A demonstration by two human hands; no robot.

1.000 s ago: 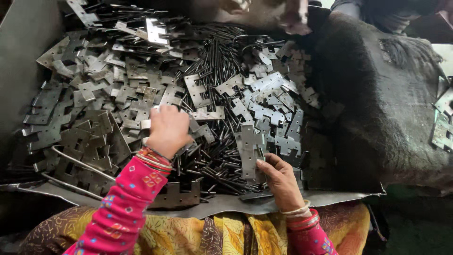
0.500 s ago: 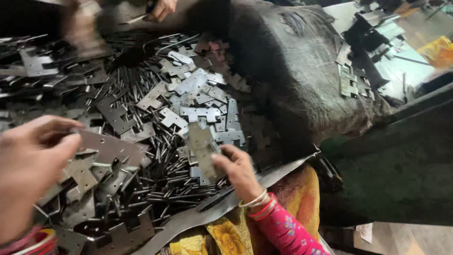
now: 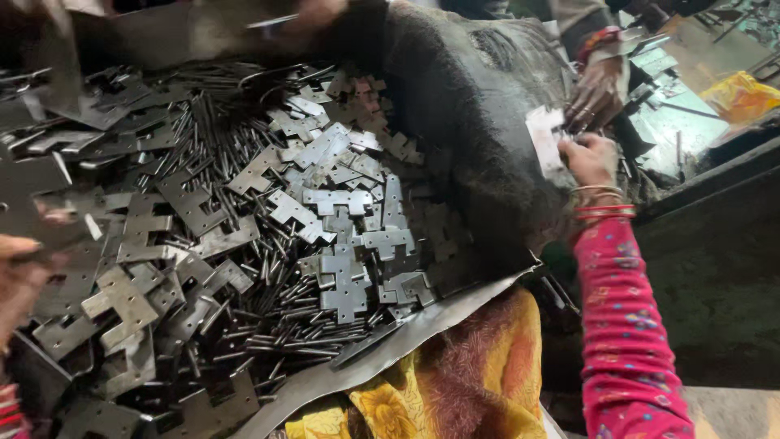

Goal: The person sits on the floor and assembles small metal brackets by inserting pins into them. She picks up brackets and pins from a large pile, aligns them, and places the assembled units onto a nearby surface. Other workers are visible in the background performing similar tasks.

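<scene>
My right hand (image 3: 591, 158), in a pink patterned sleeve with bangles, reaches out to the right and grips a pale flat metal plate (image 3: 544, 140) against the dark cloth mound (image 3: 479, 122). My left hand (image 3: 18, 280) is blurred at the left edge, right beside the pile of notched metal hinge plates (image 3: 325, 203) and thin dark metal pins (image 3: 284, 317). I cannot make out its fingers or whether it holds anything. The pile lies on a bent metal sheet (image 3: 422, 325) over my lap.
Another person's hand (image 3: 597, 89) with bangles works just above my right hand, next to more metal plates (image 3: 658, 73). Yellow patterned fabric (image 3: 479, 382) covers my lap. A yellow bag (image 3: 739, 93) lies at the far right, behind a dark ledge (image 3: 707, 179).
My right hand has carried a plate from the pile rightward onto the dark cloth. The view has swung right, and my left hand has slipped to the left edge.
</scene>
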